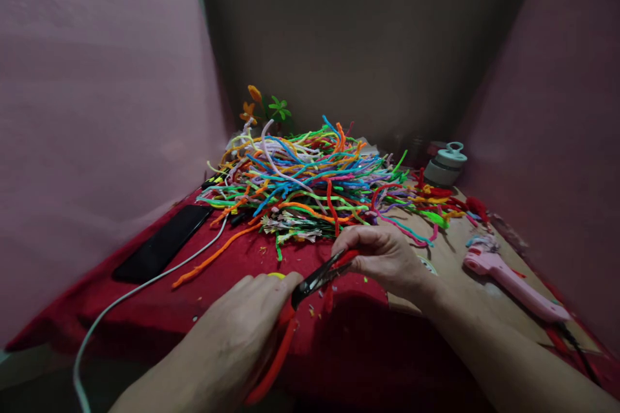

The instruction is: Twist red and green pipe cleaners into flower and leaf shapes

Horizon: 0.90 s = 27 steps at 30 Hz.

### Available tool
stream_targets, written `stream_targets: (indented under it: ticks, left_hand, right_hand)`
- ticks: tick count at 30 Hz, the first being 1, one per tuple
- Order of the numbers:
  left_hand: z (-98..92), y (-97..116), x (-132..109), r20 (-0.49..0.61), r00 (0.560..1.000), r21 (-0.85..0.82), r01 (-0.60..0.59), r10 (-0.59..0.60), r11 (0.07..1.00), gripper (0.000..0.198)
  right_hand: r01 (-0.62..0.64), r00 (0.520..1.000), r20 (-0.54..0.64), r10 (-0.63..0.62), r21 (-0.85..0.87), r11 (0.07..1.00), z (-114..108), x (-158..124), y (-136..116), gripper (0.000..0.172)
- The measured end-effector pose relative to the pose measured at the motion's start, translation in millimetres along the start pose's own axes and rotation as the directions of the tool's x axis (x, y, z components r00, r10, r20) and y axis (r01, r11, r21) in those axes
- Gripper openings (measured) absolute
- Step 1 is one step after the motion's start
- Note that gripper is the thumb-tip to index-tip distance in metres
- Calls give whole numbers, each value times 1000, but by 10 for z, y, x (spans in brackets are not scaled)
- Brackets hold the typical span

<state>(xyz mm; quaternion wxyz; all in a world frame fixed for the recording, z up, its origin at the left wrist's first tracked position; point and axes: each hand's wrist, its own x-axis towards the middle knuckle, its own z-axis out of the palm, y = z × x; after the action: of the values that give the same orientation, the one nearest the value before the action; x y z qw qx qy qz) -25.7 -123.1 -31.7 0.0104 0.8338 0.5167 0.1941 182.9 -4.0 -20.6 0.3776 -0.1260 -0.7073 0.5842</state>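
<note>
Grip of the left hand (252,319) closed round red-handled cutters (317,279), right hand (385,258) grip pinching a red pipe cleaner (349,256) at the blades, colourful pile (310,181) behind, on the tabletop (232,271).

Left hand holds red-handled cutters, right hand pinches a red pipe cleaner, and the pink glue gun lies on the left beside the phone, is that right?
Not quite. The head view shows the pink glue gun lying on the right, far from the phone on the left. The rest stands: the left hand holds the red-handled cutters and the right hand pinches a red pipe cleaner.
</note>
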Motion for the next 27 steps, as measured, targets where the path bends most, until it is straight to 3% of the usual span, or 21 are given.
stream_targets:
  ticks: [27]
  left_hand:
    - [49,-69,-8,-66,994,-61,-86,82,994,42]
  right_hand:
    - [-66,998,-1,66,32,997,18,-11,-18,5]
